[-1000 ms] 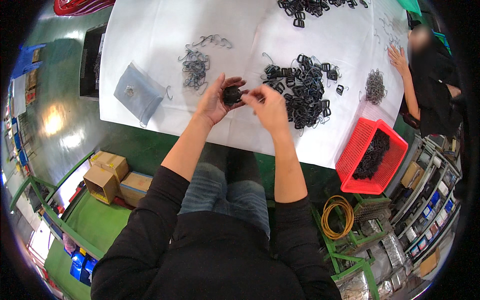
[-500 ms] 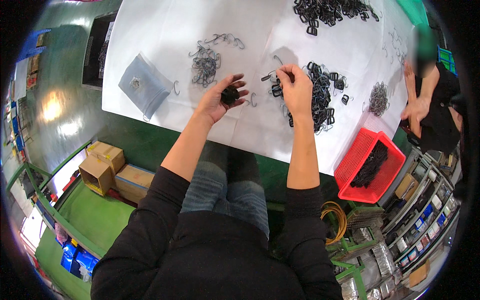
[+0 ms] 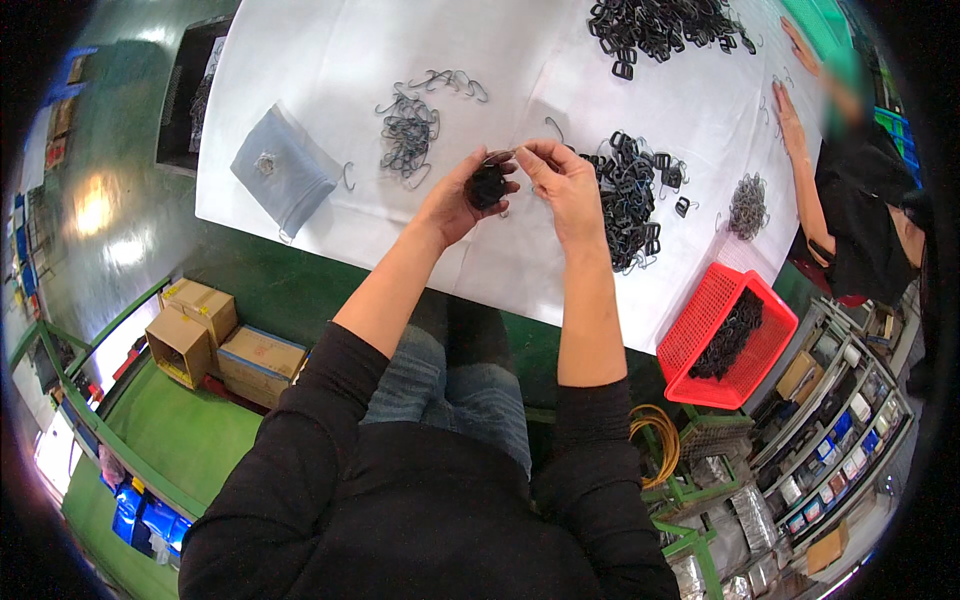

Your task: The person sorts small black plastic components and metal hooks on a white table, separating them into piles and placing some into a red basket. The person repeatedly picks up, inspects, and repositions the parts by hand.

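My left hand (image 3: pixel 450 207) is raised over the near part of the white table, its fingers curled around a cluster of small black plastic pieces (image 3: pixel 487 187). Right beside it, my right hand (image 3: pixel 568 198) has thumb and forefinger pinched together near the left fingertips; what they hold is too small to tell. A pile of black buckles with wire hooks (image 3: pixel 628 205) lies to the right, partly behind my right hand. Bare metal hooks (image 3: pixel 410 130) form a loose heap to the left. A single hook (image 3: pixel 553 127) rests beyond my right hand.
A grey-blue bag (image 3: pixel 285 175) lies on the table (image 3: pixel 330 50) at left. More black buckles (image 3: pixel 665 30) are heaped at the far side. A red basket (image 3: pixel 680 340) of black pieces stands at the near right corner, beside a metal hook pile (image 3: pixel 748 207). A co-worker's hand (image 3: pixel 788 118) reaches in at right.
My right hand has moved left, away from the buckle pile, to meet my left hand. My left hand has shifted slightly right. The co-worker's hands have moved farther up the table.
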A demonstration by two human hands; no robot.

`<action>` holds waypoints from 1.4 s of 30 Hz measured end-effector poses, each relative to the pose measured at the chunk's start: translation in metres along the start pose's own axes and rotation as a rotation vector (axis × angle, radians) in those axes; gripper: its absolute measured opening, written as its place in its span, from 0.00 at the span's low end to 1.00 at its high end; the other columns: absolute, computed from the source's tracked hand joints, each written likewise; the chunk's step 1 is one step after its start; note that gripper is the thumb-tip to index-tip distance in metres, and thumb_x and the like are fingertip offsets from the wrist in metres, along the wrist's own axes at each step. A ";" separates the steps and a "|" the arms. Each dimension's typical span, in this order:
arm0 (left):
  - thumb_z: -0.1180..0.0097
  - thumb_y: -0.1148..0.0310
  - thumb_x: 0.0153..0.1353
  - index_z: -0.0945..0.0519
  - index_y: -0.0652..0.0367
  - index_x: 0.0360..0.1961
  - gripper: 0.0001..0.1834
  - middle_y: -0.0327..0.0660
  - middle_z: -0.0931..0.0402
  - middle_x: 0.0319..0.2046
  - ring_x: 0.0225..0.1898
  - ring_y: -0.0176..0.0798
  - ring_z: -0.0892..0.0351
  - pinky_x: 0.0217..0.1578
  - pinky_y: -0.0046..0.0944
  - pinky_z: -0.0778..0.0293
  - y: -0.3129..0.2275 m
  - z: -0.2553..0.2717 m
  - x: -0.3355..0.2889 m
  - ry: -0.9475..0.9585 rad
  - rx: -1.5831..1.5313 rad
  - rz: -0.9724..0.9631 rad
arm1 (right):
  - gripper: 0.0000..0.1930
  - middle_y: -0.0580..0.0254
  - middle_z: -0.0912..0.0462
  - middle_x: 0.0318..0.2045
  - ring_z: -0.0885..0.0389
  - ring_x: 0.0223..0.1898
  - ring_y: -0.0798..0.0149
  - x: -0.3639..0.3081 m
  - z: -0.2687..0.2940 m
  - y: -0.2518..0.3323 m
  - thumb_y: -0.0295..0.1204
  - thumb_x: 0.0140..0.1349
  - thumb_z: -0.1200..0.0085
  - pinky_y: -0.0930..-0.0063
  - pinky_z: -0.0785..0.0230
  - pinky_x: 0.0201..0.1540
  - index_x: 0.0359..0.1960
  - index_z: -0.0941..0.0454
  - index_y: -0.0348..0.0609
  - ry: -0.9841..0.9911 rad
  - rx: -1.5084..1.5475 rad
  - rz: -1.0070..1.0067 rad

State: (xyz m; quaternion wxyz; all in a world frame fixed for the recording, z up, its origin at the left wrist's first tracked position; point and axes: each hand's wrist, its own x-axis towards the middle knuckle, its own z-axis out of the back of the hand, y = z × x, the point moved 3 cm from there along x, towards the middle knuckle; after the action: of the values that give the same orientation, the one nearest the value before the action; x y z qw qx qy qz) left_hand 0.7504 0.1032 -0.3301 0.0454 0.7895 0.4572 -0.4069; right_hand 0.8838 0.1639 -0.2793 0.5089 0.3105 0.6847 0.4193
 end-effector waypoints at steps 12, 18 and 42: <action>0.53 0.52 0.65 0.32 0.61 0.56 0.27 0.40 0.25 0.43 0.45 0.43 0.23 0.36 0.37 0.23 -0.009 0.011 -0.010 0.079 -0.007 -0.018 | 0.14 0.58 0.19 0.33 0.20 0.36 0.54 0.004 0.033 -0.004 0.39 0.50 0.38 0.63 0.30 0.39 0.32 0.20 0.42 -0.293 -1.064 -0.048; 0.53 0.50 0.64 0.30 0.62 0.54 0.27 0.42 0.27 0.48 0.48 0.43 0.25 0.37 0.38 0.23 -0.008 0.003 -0.006 0.065 -0.107 0.017 | 0.15 0.54 0.18 0.32 0.19 0.36 0.54 0.004 0.037 0.005 0.39 0.49 0.39 0.64 0.30 0.40 0.33 0.19 0.40 -0.194 -0.856 -0.058; 0.45 0.66 0.59 0.32 0.55 0.58 0.25 0.37 0.27 0.42 0.34 0.32 0.24 0.25 0.27 0.27 -0.020 0.022 -0.029 -0.038 0.106 -0.052 | 0.11 0.57 0.19 0.36 0.21 0.39 0.51 0.028 -0.001 -0.016 0.36 0.48 0.39 0.58 0.29 0.40 0.31 0.21 0.46 -0.107 -1.132 -0.113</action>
State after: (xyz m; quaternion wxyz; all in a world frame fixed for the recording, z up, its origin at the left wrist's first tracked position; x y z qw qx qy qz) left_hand 0.7150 0.0848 -0.3185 0.0017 0.7709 0.4544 -0.4464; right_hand 0.8750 0.1797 -0.3058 0.6514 -0.0266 0.3423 0.6766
